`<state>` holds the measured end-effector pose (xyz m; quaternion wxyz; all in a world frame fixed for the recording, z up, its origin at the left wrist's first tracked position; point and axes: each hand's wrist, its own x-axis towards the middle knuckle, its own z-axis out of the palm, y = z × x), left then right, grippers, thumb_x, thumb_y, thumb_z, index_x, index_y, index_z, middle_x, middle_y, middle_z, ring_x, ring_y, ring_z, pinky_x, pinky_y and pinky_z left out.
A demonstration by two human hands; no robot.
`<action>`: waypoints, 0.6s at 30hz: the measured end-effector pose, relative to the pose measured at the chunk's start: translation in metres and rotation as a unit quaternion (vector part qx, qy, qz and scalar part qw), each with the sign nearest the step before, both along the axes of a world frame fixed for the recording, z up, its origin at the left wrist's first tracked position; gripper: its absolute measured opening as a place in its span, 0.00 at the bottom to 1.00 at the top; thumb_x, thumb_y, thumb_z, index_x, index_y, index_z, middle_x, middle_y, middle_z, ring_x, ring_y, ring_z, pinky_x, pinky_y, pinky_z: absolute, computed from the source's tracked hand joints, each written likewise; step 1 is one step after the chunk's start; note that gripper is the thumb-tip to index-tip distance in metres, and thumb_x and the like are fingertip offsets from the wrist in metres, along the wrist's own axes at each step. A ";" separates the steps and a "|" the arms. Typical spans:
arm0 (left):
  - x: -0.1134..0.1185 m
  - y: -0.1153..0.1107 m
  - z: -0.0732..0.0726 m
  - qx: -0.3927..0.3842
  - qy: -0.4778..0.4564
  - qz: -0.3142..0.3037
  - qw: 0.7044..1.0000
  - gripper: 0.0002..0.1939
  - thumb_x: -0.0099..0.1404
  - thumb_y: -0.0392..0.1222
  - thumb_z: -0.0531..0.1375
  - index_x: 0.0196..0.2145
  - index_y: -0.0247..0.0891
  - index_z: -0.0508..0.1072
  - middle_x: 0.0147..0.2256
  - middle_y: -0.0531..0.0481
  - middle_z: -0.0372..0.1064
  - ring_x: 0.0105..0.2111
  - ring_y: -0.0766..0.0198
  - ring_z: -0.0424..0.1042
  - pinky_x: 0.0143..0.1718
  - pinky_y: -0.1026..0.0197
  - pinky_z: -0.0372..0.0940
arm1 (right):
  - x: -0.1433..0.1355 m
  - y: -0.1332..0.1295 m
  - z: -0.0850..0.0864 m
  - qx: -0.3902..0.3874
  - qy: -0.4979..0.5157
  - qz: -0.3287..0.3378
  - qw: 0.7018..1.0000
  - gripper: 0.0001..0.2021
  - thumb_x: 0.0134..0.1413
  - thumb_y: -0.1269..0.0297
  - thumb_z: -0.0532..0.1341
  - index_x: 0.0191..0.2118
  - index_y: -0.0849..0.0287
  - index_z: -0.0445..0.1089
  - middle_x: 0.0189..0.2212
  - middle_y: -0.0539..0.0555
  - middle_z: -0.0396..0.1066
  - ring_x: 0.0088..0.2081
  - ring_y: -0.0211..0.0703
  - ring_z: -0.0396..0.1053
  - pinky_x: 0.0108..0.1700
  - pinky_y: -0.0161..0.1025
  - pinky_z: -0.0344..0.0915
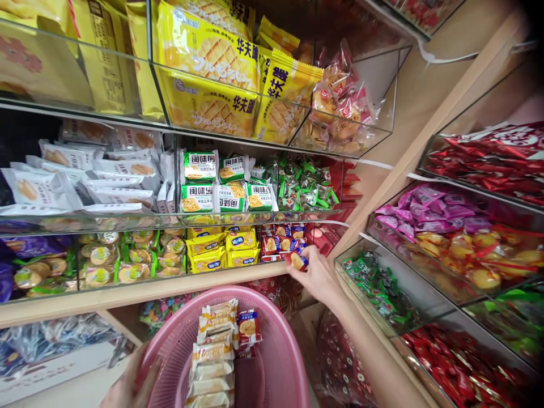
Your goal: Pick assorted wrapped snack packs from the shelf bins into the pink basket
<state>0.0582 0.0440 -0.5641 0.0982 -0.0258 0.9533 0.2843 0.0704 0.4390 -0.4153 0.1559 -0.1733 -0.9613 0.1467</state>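
My left hand (132, 378) is closed on the left rim of a pink plastic basket (293, 362). Inside it stands a row of cream-and-orange wrapped snacks (213, 354), with red-and-blue biscuit packets (248, 327) beside them. My right hand (312, 271) reaches to the lower shelf at the basket's upper right. Between its thumb and fingers is a small red-and-blue biscuit packet (297, 259). Just behind it, more packets of the same kind (278, 243) are stacked in a clear compartment, next to yellow packets (223, 250).
Clear-walled shelf bins hold yellow waffle packs (208, 62), white wrapped snacks (119, 170) and green-and-white packets (229, 187). To the right, angled bins hold green sweets (378, 283), purple sweets (429, 207) and red sweets (463, 362). A wooden shelf edge (140, 292) runs behind the basket.
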 end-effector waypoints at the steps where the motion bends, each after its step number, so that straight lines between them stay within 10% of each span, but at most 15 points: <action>1: 0.000 0.000 0.000 0.000 -0.004 0.000 1.000 0.32 0.59 0.57 0.42 0.54 0.34 0.59 0.50 0.38 0.70 0.48 0.51 0.71 0.46 0.56 0.65 | 0.008 -0.009 -0.002 -0.022 -0.020 0.053 0.998 0.19 0.45 0.49 0.59 0.40 0.55 0.58 0.37 0.53 0.69 0.39 0.49 0.67 0.39 0.41 0.59; 8: 0.001 -0.003 -0.006 0.006 -0.005 -0.001 1.000 0.31 0.61 0.57 0.42 0.55 0.36 0.58 0.48 0.40 0.71 0.45 0.53 0.73 0.45 0.57 0.65 | 0.023 -0.061 -0.048 -0.047 -0.153 0.337 0.928 0.22 0.39 0.56 0.65 0.42 0.55 0.60 0.42 0.52 0.67 0.42 0.47 0.64 0.46 0.42 0.58; 18: 0.001 -0.005 -0.010 0.007 0.039 0.008 0.999 0.28 0.60 0.56 0.45 0.51 0.36 0.62 0.40 0.42 0.77 0.40 0.52 0.75 0.39 0.57 0.68 | 0.001 -0.074 -0.074 0.076 -0.162 0.399 0.899 0.25 0.40 0.54 0.65 0.45 0.58 0.61 0.42 0.57 0.68 0.45 0.51 0.62 0.49 0.48 0.56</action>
